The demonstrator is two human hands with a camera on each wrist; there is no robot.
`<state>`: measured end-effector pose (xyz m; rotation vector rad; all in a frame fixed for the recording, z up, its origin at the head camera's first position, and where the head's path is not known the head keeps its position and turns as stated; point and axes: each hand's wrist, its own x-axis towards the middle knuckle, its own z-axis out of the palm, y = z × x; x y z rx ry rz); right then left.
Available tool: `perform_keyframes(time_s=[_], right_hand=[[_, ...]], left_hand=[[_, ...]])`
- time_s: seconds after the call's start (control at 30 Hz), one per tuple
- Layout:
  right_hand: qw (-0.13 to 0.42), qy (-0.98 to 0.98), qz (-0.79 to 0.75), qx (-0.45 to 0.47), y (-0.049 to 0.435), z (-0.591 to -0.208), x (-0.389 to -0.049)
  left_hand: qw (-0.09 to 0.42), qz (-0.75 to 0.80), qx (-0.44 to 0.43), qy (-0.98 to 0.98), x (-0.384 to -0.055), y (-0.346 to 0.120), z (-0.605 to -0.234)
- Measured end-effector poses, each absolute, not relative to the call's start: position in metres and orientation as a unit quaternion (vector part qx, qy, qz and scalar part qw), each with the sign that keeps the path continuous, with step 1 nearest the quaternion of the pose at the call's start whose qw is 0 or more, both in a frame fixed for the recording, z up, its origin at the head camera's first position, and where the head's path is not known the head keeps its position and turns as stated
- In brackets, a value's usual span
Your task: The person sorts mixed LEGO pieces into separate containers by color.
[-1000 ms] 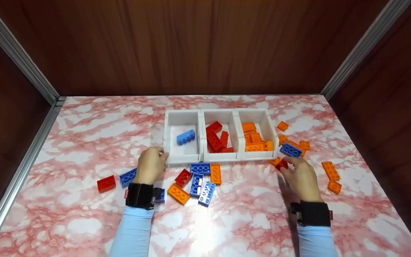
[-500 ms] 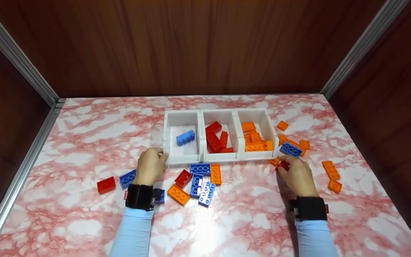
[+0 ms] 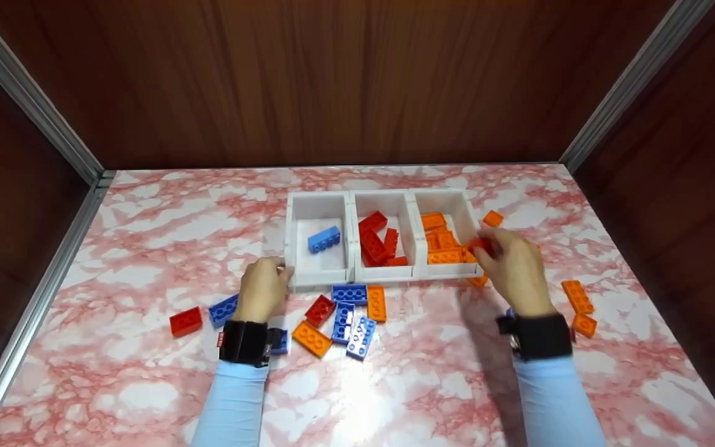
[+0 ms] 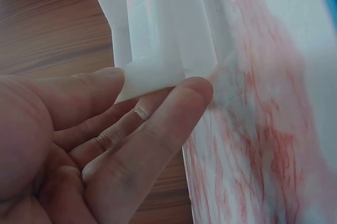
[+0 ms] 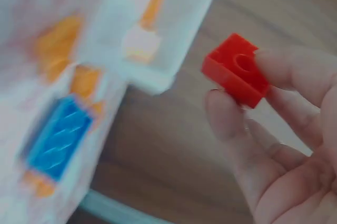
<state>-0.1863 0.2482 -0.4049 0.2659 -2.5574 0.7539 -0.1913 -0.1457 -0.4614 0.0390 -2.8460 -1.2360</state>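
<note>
My right hand (image 3: 517,267) pinches a small red toy brick (image 5: 230,74) between thumb and fingers. It is up beside the right end of a white three-compartment box (image 3: 323,277), and in the right wrist view the brick's hollow underside shows. The left hand (image 3: 262,289) grips the box's front left corner, thumb on one side and fingers on the other. Inside the left compartment lies a blue brick (image 3: 324,239). Several red bricks (image 3: 372,246) fill part of the middle one, and several orange bricks (image 3: 444,255) lie in the right one.
In front of the box are loose blue bricks (image 3: 343,323), orange bricks (image 3: 311,339) and a red brick (image 3: 319,311). Another red brick (image 3: 185,321) lies far left. To the right are more orange bricks (image 3: 578,297); a blue brick (image 5: 60,138) rests over orange ones there.
My right hand has picked the red brick off the table and carried it up and away from me, alongside the box's right end. The left hand stays at the box corner.
</note>
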Motion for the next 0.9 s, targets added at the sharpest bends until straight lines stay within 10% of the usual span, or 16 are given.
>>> perform_keyframes(time_s=[0.33, 0.9], right_hand=[[0.152, -0.929, 0.234, 0.245, 0.18, -0.385, -0.264], [-0.003, -0.97, 0.129, 0.204, 0.15, -0.401, -0.318]], left_hand=[[0.009, -0.41, 0.023, -0.912, -0.192, -0.148, -0.462], [0.001, -0.426, 0.037, -0.904, -0.192, -0.145, -0.462]])
